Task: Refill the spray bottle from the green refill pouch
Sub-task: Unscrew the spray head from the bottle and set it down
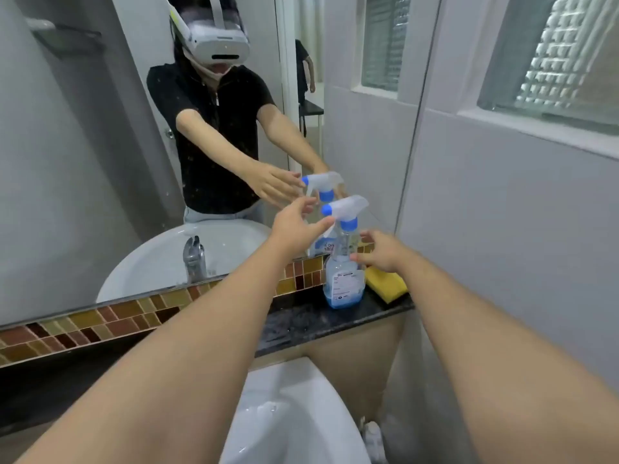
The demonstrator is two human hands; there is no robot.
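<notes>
Beside the mirror, the capped spray bottle stands nearly empty, both hands released, reaching; refilling not begun.

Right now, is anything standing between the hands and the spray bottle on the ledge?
Nothing visible does. The spray bottle stands upright on the dark ledge, with the left hand near its trigger head and the right hand beside its neck. The yellow sponge lies off to the right, out of the way.
</notes>
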